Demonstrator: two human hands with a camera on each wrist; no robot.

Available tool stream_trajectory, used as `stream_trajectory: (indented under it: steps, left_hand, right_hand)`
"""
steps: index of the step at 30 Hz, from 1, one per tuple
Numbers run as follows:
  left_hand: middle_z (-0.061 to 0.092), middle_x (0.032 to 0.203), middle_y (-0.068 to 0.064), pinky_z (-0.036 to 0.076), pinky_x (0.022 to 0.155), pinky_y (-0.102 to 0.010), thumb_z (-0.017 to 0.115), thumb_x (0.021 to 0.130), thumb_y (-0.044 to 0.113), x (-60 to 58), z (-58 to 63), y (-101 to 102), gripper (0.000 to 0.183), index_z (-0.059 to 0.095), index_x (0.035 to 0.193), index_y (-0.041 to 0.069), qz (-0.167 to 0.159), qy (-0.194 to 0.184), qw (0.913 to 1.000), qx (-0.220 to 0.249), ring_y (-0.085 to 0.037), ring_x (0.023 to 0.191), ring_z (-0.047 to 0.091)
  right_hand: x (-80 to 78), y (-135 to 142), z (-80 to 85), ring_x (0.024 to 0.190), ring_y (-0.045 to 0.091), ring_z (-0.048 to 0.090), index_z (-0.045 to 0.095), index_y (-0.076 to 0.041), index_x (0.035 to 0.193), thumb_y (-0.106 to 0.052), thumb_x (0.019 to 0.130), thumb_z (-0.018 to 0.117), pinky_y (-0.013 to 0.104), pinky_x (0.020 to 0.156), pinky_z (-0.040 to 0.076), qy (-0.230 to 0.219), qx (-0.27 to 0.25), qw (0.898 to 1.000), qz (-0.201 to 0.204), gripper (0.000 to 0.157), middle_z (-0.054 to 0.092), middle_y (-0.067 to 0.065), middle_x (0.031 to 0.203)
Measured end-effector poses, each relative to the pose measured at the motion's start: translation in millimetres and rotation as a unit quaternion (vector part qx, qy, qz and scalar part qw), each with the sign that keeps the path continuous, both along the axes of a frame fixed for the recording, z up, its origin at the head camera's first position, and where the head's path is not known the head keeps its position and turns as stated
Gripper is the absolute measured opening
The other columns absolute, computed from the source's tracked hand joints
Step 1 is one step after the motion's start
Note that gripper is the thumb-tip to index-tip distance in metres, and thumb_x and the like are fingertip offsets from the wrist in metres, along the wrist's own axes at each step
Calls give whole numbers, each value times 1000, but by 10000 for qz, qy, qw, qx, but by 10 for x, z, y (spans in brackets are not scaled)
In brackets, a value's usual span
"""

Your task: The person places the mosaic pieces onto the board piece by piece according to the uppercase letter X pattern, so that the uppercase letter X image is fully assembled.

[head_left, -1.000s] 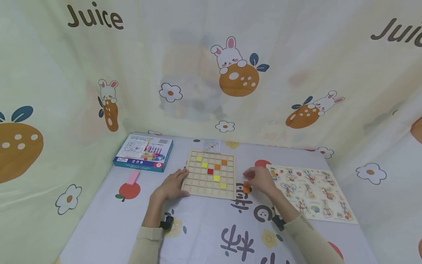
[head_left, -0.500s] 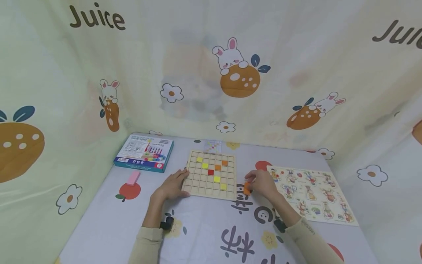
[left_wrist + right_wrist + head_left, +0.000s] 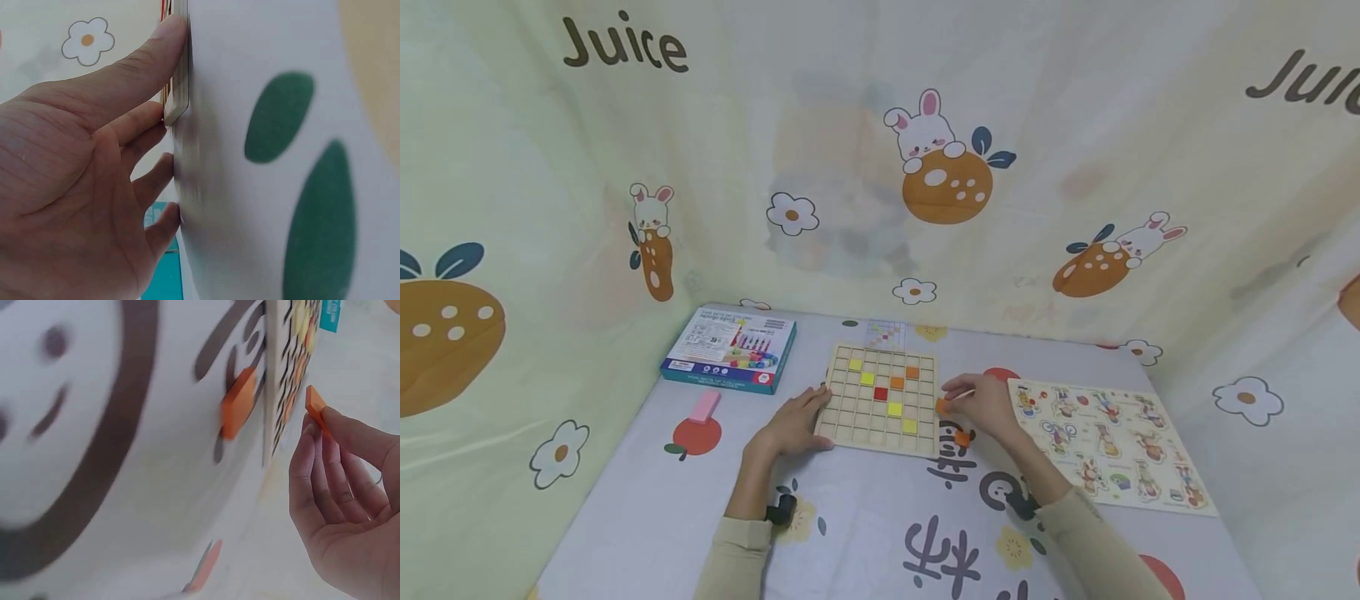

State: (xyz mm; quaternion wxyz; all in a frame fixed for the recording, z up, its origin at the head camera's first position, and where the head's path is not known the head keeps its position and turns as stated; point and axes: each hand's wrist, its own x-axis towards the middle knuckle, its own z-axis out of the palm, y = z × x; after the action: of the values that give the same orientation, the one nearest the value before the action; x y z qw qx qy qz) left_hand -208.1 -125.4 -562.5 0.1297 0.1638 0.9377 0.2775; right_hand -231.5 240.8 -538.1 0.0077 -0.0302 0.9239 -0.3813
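Observation:
A wooden grid board (image 3: pixel 850 421) lies on the table with several yellow tiles (image 3: pixel 895 409), two orange tiles (image 3: pixel 912 372) and one red tile (image 3: pixel 880 393) in its squares. My left hand (image 3: pixel 792 425) rests at the board's near left corner; in the left wrist view its thumb lies along the board's edge (image 3: pixel 180 81), fingers touching the tabletop. Beside the board's right edge, my right hand (image 3: pixel 988 406) pinches an orange square tile (image 3: pixel 315 405) between thumb and fingers, raised off the table. Another orange piece (image 3: pixel 962 438) lies on the cloth close to that hand.
Behind the board lies a small pattern card (image 3: pixel 886 334). A teal-edged box (image 3: pixel 730 346) and a pink block (image 3: pixel 704 407) are on the left. On the right is a flat picture puzzle board (image 3: pixel 1112 442), partly behind the right forearm.
The right hand has lifted an orange tile from beside the other orange piece and moved it slightly up and left toward the board. The left hand stays in place.

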Motion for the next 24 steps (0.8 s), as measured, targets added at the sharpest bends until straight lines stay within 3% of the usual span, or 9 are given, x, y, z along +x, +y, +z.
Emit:
stream_trajectory:
  steps: [6,17,24]
  left_hand:
    - [32,169,-13,20,128,-57,86,86,27,0,8,-9,90,40,160,6,54,-14,9999,104,-37,158,21]
    - [31,171,-6,18,129,-55,87,84,32,-82,-181,-32,94,39,162,13,129,83,9998,135,-32,160,19]
    - [31,171,-5,20,129,-55,88,83,36,-91,-210,-35,96,39,162,13,59,119,9999,64,-32,159,20]
  right_hand:
    - [-9,-231,15,79,17,74,80,-9,109,-10,84,87,31,67,60,111,-365,9992,152,26,77,-3,90]
    - [-91,-622,-28,79,14,74,80,-9,106,-12,82,90,37,80,61,174,-639,9965,504,26,78,-5,88]
    - [-137,-833,-62,77,12,73,80,-8,104,-10,81,90,32,74,61,157,-719,9959,518,25,77,-5,87]
